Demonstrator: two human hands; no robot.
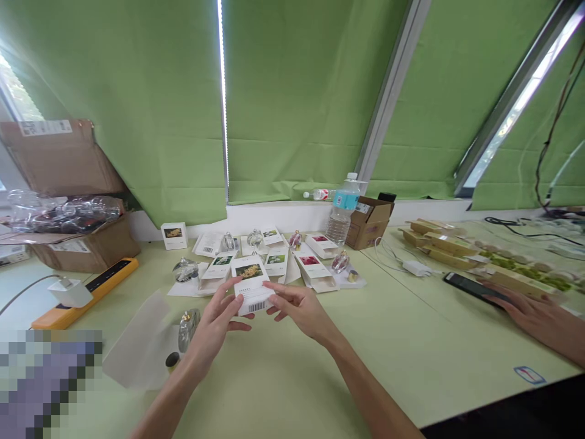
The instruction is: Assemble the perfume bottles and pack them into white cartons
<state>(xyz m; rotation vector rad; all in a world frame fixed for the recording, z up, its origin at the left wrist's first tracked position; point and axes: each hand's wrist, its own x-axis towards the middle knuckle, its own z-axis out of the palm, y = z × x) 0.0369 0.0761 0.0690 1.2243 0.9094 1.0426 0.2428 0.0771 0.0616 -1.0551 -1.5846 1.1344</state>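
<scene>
I hold a small white carton (250, 284) with a yellow flower picture and a barcode between both hands, above the pale green table (411, 341). My left hand (214, 323) grips its left side with thumb and fingers. My right hand (299, 306) pinches its right edge. Behind it lie several similar flat cartons (311, 262) with flower pictures and small clear glass bottles (185, 268). Another glass bottle (188, 328) and a small dark cap (172, 361) rest on white paper (137, 347) beside my left wrist.
Open cardboard boxes (68, 244) with plastic wrapping stand at the left, next to a yellow power strip (82, 292). A water bottle (342, 210) and a small brown box (372, 221) sit at the back. Another person's hand (539, 314) rests by a phone (473, 286) at the right.
</scene>
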